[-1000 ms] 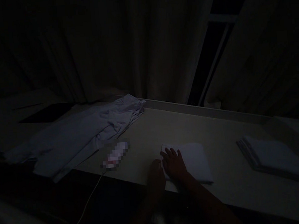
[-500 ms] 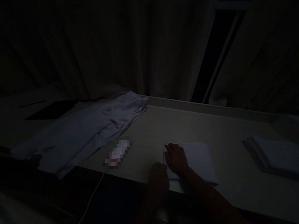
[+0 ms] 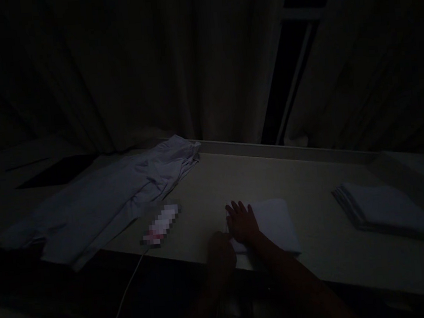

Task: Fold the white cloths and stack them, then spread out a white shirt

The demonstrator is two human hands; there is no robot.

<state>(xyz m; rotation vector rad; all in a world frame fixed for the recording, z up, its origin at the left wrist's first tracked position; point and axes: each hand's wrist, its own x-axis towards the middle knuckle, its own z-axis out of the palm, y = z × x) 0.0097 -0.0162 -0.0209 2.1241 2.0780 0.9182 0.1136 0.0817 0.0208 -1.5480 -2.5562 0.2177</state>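
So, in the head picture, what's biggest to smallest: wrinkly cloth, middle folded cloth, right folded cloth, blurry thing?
Largest: wrinkly cloth
Next, too alike to rank: middle folded cloth, partly under the right hand, and right folded cloth
Smallest: blurry thing

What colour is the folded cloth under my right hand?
The folded cloth looks white, slightly bluish in the dim light; the head view shows it.

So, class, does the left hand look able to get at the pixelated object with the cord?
Probably yes: the left hand is by the left edge of the folded cloth, and nothing visible stands on the table between that hand and the pixelated object.
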